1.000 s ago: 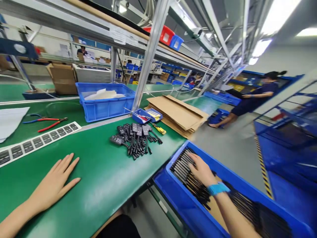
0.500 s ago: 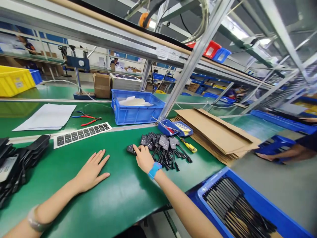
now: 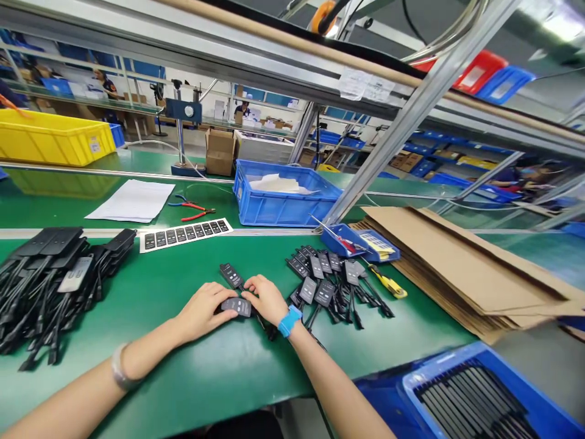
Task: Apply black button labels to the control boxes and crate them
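Observation:
Between my hands is a small black cabled module (image 3: 237, 306) with a printed label. My left hand (image 3: 208, 314) grips its left end between thumb and fingers. My right hand (image 3: 267, 300) is closed at its right end, fingers bent and partly hiding the cable below. Another black module (image 3: 231, 275) lies just beyond, its lower end by my right fingertips. To the right of my right hand spreads a pile of labelled black modules with cables (image 3: 324, 292). More black cabled units (image 3: 50, 262) are heaped on the left.
Behind stand a label strip (image 3: 185, 235), pliers (image 3: 196, 214), paper sheets (image 3: 132, 201) and a blue bin (image 3: 283, 204). To the right are a small blue tray (image 3: 340, 244), a yellow cutter (image 3: 388, 283), flat cardboard (image 3: 457, 262) and a low blue crate (image 3: 420, 381). A metal post (image 3: 411, 122) slants upward.
My right hand has come back from the pile's left edge, bringing modules toward the middle. My left hand, flat on the table before, now grips one. The view has swung left.

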The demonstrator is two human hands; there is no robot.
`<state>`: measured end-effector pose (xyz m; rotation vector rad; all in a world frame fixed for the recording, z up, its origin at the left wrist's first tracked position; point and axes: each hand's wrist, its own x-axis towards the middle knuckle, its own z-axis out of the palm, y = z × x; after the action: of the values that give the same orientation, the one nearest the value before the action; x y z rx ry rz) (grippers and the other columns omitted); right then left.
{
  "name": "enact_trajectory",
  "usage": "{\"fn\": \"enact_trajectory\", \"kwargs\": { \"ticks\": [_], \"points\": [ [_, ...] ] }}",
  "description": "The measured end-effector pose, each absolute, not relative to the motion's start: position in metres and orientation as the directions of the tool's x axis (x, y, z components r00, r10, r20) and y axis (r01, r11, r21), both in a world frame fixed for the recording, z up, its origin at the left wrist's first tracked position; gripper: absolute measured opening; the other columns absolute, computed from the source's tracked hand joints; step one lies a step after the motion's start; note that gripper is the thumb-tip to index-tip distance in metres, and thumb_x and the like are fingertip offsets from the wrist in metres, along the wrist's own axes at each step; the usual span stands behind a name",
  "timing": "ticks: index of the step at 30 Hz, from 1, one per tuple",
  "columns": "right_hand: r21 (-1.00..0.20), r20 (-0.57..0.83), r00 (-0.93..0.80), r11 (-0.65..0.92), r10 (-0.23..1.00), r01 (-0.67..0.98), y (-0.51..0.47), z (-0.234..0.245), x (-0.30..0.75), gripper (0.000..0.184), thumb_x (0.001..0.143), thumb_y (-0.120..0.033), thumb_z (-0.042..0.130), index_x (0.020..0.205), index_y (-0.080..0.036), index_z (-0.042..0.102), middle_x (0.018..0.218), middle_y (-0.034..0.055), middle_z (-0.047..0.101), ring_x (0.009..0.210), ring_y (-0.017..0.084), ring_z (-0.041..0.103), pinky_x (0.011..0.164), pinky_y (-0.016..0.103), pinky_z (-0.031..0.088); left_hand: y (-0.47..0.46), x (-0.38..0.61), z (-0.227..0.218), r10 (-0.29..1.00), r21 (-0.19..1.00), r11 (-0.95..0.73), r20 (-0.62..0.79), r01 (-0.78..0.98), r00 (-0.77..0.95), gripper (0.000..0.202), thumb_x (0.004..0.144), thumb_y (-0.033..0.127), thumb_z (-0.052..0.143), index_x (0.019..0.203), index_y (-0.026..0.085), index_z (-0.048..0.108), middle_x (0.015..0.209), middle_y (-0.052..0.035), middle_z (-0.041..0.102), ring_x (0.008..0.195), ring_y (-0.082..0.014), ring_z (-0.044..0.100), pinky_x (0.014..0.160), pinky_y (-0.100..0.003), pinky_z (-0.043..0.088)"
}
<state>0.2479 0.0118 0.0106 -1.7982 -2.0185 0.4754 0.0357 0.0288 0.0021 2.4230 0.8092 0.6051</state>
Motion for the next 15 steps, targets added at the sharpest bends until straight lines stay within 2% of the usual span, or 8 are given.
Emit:
{"fn": "enact_trajectory", "kwargs": {
  "ticks": [2,5,8,10,13,15],
  "points": [
    [-0.526,0.068,-0.122,0.140,0.990,0.839,0.015,0.013,0.249,0.008,0.081,-0.012,0.065,0.080,-0.019,0.063,0.078,0.0006,0.066,0.073,0.016,0.065,0.072,0.026,0.049,0.027,0.034,0.005,0.658,0.651,-0.652,0.230,0.388,0.717,0.025,0.089,0.034,0.059,0.110,0.021,0.058,0.102,-0.0058,0.066,0.093,-0.0225,0.059,0.085,-0.038,0.046],
    [-0.561,0.107,-0.085,0.131,0.991,0.817,0.007,0.029,0.253,0.009,0.086,-0.011,0.056,0.084,-0.019,0.060,0.075,-0.0002,0.066,0.070,0.015,0.065,0.068,0.025,0.049,0.025,0.032,0.007,0.631,0.731,-0.617,0.238,0.292,0.738,0.022,0.082,0.022,0.063,0.103,0.021,0.057,0.100,-0.0037,0.061,0.090,-0.0194,0.058,0.080,-0.032,0.046],
    [-0.608,0.245,-0.017,0.168,0.969,0.776,-0.011,0.054,0.261,0.007,0.092,-0.018,0.051,0.090,-0.019,0.058,0.081,0.0014,0.067,0.074,0.015,0.065,0.070,0.025,0.049,0.023,0.030,0.008,0.583,0.763,-0.617,0.276,0.195,0.764,0.023,0.077,0.008,0.058,0.096,0.021,0.057,0.102,-0.0039,0.056,0.093,-0.0176,0.056,0.084,-0.029,0.046],
    [-0.576,0.316,-0.009,0.199,0.949,0.793,-0.023,0.065,0.264,0.009,0.092,-0.018,0.051,0.088,-0.020,0.059,0.081,0.0019,0.066,0.074,0.016,0.063,0.070,0.026,0.048,0.023,0.028,0.008,0.568,0.766,-0.619,0.286,0.172,0.772,0.022,0.077,0.007,0.057,0.094,0.020,0.057,0.103,-0.0046,0.055,0.095,-0.0179,0.056,0.086,-0.030,0.047],
    [-0.451,0.223,-0.079,0.174,0.972,0.876,-0.037,0.062,0.261,0.015,0.089,-0.012,0.052,0.081,-0.020,0.061,0.080,0.0024,0.064,0.074,0.018,0.060,0.068,0.028,0.045,0.025,0.026,0.004,0.560,0.721,-0.664,0.304,0.198,0.771,0.020,0.083,0.018,0.061,0.103,0.021,0.057,0.110,-0.0081,0.056,0.104,-0.0219,0.054,0.092,-0.036,0.047],
    [-0.400,0.121,-0.127,0.165,0.984,0.902,-0.043,0.050,0.255,0.018,0.089,-0.009,0.053,0.077,-0.021,0.062,0.080,0.0028,0.065,0.078,0.019,0.059,0.071,0.029,0.045,0.026,0.024,0.001,0.548,0.650,-0.722,0.326,0.239,0.770,0.039,0.086,0.026,0.062,0.123,0.021,0.051,0.130,-0.0134,0.049,0.122,-0.0282,0.046,0.103,-0.045,0.042]
  ]
}}
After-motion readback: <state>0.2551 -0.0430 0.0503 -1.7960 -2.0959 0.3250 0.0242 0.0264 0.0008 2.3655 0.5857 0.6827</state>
